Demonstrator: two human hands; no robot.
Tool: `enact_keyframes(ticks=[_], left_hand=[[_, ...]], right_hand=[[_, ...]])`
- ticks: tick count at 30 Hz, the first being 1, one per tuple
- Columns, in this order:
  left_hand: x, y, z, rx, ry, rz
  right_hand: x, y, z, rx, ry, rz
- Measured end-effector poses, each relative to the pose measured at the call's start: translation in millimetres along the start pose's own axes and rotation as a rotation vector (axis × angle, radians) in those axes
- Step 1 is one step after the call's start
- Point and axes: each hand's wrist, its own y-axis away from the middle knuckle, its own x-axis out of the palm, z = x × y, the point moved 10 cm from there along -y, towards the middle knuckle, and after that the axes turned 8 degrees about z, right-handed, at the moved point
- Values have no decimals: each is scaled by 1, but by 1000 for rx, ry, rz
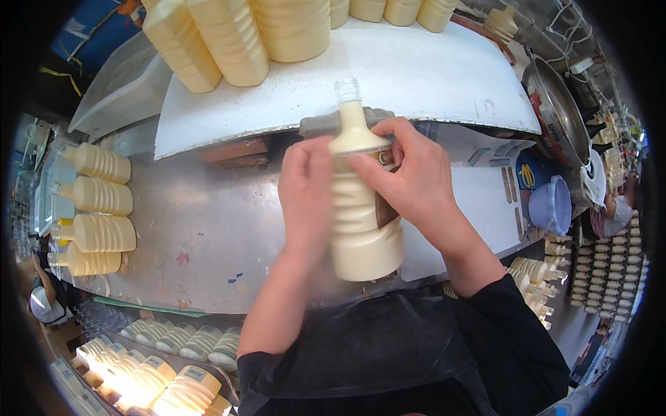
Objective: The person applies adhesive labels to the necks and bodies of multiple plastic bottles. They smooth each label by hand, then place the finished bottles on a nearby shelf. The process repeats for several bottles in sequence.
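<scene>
Cream bottle over table, neck pointing away from wearer. Right hand, grip closed around bottle's shoulder, thumb at brown label; left hand blurred at bottle's left, grip unclear. Label apparently partly on, smoothing seemingly remaining; pale row farther left shows none.

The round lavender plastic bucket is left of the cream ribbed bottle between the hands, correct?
Side's wrong: the head view shows the round lavender plastic bucket right of the cream ribbed bottle between the left hand and right hand.
</scene>
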Motion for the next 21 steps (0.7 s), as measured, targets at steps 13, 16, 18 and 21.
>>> enact_keyframes(ticks=[13, 16, 18, 21], left_hand=[[9, 4, 8, 17, 142, 111], [9, 4, 3, -11, 144, 106], [9, 0, 2, -16, 79, 93], [9, -3, 5, 6, -41, 74]], right_hand=[[0, -1, 4, -33, 82, 30], [2, -7, -15, 80, -107, 130], [2, -7, -12, 45, -37, 91], [1, -8, -9, 33, 33, 69]])
